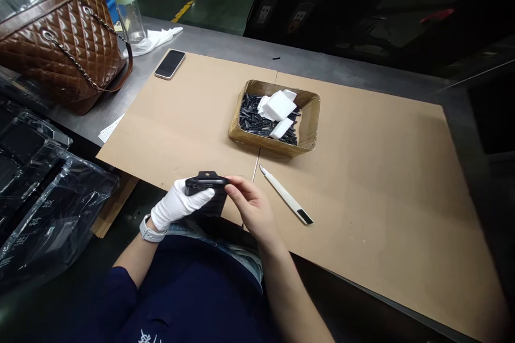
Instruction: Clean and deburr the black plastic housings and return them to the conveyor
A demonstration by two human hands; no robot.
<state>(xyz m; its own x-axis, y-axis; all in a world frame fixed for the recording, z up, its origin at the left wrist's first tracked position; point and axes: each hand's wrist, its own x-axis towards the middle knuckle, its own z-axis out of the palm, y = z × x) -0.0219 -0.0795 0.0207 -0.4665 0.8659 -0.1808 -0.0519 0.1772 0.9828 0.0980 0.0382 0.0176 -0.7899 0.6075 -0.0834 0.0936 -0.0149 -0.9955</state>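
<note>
I hold the black plastic part (207, 185) at the lower centre of the frame, just over the near edge of the cardboard sheet (382, 182) that covers the bench (237, 48). My gloved left hand (181, 203) is closed around its left end, thumb laid along the near side; the fingers of my bare right hand (253, 206) pinch its right end between thumb and forefinger.

To do this well, I'd let the gloved hand take the weight and brace the part, so the bare fingertips can work lightly along the edge without bending the thin tab on top. Small, even pressure seems safer than a hard twist. The white utility knife (285, 195) lies right of my hand with its tip pointing up and left, so I should mind my right wrist there.

As for writing, the clear plastic bag (68, 214) at the left edge carries white characters; I can make out what look like 技 and 科, the others not surely. White characters on my navy shirt (193, 289) are cut off by the bottom edge. I see no readable brand anywhere.
</note>
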